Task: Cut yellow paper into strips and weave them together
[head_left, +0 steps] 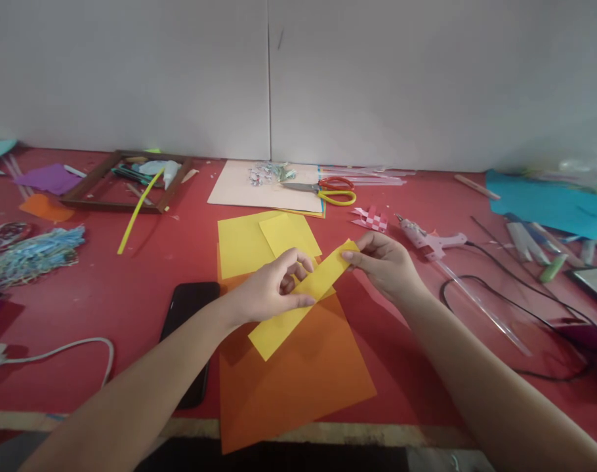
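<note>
A folded-looking yellow paper strip (328, 271) slants above the sheets in front of me. My right hand (384, 262) pinches its upper right end between thumb and fingers. Over the strip's middle is my left hand (269, 285), thumb and index finger apart, the other fingers curled; the thumb tip lies at the strip's lower edge. Beneath are an orange paper sheet (298, 380), a yellow paper sheet (239, 246) and a smaller yellow piece (291, 233).
Scissors (323, 190) lie on pale paper (234, 187) at the back. A pink glue gun (429, 239) with a black cord is at right, beside a woven pink paper piece (372, 218). A phone (190, 328) and a wooden frame (111, 204) are on the left.
</note>
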A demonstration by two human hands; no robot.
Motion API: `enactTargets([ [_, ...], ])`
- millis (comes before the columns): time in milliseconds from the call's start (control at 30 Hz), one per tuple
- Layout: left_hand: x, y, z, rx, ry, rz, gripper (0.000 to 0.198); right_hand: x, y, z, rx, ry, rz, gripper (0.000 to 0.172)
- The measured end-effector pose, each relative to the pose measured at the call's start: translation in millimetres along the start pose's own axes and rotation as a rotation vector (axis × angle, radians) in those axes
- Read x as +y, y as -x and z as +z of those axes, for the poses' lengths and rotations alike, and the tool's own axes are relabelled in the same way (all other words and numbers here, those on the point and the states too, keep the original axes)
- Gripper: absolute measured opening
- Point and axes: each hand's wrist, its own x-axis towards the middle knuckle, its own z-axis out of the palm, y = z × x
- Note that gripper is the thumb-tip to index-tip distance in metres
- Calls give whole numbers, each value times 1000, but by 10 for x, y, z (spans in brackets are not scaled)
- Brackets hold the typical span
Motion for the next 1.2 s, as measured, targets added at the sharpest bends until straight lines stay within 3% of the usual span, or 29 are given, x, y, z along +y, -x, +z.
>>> enactTargets([
  [167,22,-23,-3,-55,-104,97,21,-9,-16,4,-3,-12,2,28],
  [400,23,3,8,-44,-119,106,44,-26,15,61,19,-62,25,32],
  [600,-8,1,23,-27,-96,119,54,-59,107,214,89,-188,143,37],
  [767,-22,-20,18,121,-28,138,60,-57,226,351,-90,-98,235,26],
  [933,-14,-25,19,164,-5,158,64,-9,324,466,-273,30,306,28],
  [1067,-37,-26,24,169,-52,171,63,23,337,511,-274,37,317,29],
  [1200,-39,-32,27,147,-46,163,63,24,314,520,-187,-58,324,27],
])
